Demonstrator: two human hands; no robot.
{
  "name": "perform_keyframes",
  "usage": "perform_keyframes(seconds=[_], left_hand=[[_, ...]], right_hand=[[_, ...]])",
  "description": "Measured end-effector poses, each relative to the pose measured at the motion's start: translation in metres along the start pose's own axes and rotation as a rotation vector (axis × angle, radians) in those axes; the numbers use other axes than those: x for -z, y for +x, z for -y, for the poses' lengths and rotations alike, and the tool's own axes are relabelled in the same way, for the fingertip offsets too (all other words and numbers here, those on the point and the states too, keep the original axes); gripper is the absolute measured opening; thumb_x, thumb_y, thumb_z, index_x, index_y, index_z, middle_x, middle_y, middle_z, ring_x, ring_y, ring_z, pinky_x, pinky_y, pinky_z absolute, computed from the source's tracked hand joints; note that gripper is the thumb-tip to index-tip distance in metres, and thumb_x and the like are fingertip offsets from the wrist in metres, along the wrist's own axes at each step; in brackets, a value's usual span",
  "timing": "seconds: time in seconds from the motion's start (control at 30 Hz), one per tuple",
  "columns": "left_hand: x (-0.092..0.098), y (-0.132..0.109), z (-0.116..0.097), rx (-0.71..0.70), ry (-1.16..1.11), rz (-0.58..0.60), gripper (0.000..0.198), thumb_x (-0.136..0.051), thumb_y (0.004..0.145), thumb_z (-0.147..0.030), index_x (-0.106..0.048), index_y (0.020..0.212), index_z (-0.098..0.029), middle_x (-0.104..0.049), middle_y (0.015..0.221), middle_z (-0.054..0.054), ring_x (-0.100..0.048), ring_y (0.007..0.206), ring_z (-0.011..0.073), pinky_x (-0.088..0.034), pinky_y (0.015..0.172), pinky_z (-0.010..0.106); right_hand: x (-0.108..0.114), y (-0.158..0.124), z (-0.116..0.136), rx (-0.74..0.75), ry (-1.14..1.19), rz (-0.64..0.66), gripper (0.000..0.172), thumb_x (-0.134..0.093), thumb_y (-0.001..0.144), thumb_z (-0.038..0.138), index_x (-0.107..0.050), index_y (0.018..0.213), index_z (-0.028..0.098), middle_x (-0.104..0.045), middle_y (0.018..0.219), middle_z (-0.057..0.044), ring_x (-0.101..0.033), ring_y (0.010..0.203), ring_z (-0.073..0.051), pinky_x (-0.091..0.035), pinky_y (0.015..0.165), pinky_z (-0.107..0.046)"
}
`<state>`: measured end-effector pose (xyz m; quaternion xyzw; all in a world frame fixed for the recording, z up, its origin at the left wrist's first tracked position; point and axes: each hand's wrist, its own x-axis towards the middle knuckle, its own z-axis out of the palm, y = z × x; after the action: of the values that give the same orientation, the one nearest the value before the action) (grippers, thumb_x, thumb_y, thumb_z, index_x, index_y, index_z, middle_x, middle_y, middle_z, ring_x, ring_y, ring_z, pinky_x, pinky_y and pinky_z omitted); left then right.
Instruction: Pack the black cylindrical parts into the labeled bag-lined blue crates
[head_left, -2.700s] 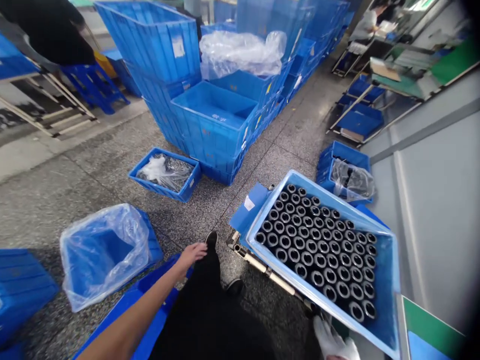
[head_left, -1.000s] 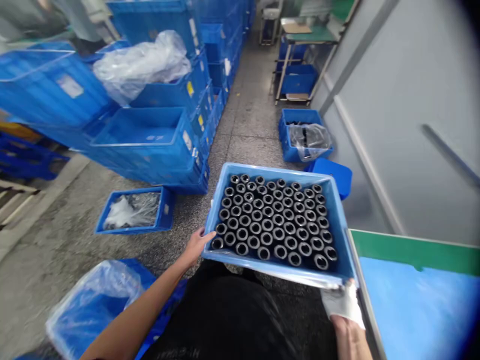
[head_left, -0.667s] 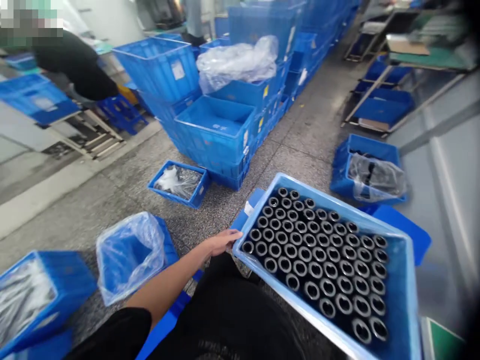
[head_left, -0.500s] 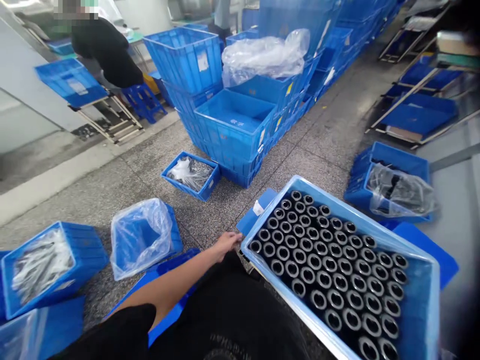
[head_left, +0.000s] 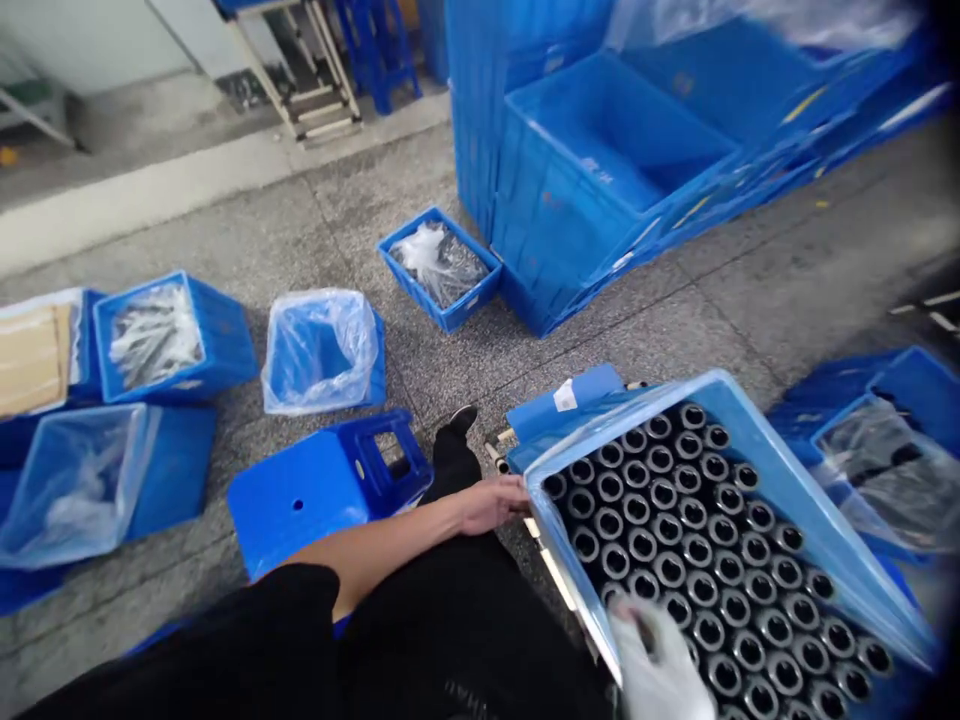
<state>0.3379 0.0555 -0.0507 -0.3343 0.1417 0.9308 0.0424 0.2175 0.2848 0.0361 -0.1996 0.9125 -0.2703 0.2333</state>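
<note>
Fingers of left hand curl loosely, narrow gap, tips touching the near left corner of the light blue crate; thumb lies on top. Right hand wears a white glove and sits on the crate's near rim, partly over the tubes (blurred, so I cannot tell how far its fingers are spread). Crate fills the lower right of the view, skewed, right in front of the person's legs; whether it rests on anything, cannot tell. Black tubes stand upright inside in tight rows, open ends up: dozens, with some cut off by the frame edge, so no exact count. Counts: two hands, one crate, one blue stool lying on its side just left of the legs, one black shoe showing, one flat blue piece with a white label just beyond the crate. Four small blue bins with plastic in them are on the floor to the left and ahead, one more at right. Left forearm is bare, stretched forward across the black trouser leg, wrist straight, palm down.
</note>
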Motion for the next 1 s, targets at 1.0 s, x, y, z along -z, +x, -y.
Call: perform_keyframes(seconds=[1.0], left_hand=[[-0.047,-0.042,-0.027,0.093,0.149,-0.206,0.035,-0.081,0.072,-0.041,-0.06,0.076,-0.014,-0.073,0.092,0.013,-0.07,0.09,0.0224,-0.049,0.094,0.039]], right_hand=[[-0.071,0.056,0.045,0.488,-0.541,0.347,0.032,-0.046,0.098,0.045,-0.064,0.094,0.019,-0.061,0.086,-0.007,-0.05,0.072,-0.022,-0.024,0.062,-0.034]])
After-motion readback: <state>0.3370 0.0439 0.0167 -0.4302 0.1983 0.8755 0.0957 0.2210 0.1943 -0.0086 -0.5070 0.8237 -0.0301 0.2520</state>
